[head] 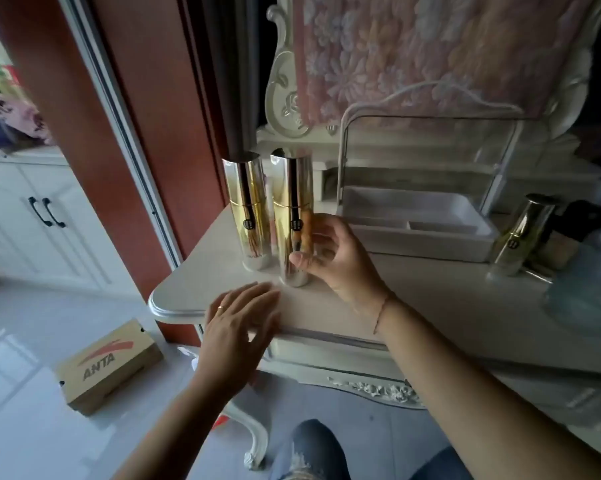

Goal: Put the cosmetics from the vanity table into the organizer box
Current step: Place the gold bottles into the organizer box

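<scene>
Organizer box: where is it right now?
The organizer box sits on the vanity table, centre-right in the head view, between the gold bottle at the right hand and a smaller bottle.

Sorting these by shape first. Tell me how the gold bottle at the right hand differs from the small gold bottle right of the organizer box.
The tall gold bottle is a straight cylinder; the small gold bottle narrows toward its cap. The tall one stands left of the organizer box, touched by the right hand; the small one stands untouched. Both are upright, shiny gold.

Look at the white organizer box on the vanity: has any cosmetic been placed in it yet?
No: the organizer box shows only bare white compartments, while the gold bottles stand on the vanity table.
</scene>
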The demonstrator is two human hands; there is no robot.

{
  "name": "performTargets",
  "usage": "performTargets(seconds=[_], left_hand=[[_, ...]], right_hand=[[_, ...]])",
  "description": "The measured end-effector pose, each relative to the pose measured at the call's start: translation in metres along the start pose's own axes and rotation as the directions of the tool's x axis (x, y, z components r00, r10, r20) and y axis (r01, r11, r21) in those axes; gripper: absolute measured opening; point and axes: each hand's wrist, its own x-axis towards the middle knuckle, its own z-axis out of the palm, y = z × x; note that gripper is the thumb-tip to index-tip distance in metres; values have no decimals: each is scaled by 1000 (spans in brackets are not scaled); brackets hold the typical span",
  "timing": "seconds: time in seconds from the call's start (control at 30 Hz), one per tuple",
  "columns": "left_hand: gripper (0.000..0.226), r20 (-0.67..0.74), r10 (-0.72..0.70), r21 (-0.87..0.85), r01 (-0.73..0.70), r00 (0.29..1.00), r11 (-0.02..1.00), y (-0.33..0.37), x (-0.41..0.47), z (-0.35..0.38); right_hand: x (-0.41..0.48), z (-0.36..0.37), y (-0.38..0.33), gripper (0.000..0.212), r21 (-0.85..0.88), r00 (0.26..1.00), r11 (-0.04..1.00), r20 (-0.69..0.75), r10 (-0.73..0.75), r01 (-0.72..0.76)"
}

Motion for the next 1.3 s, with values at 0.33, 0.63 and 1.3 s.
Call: performTargets(seconds=[0.33,0.63,1.3], left_hand=[[44,-32,1,104,3,999,995,-29,-29,-4],[47,12,-65,99,63,998,993,-46,-37,-18],[44,125,-3,-62,11,992,998,9,36,22]], right_hand=[[10,49,1,41,-101,1000,995,-5,20,-21],[11,47,-1,41,-99,998,993,-18,56,-58],[27,-38,6,42,-445,985,894,-170,-22,-57]])
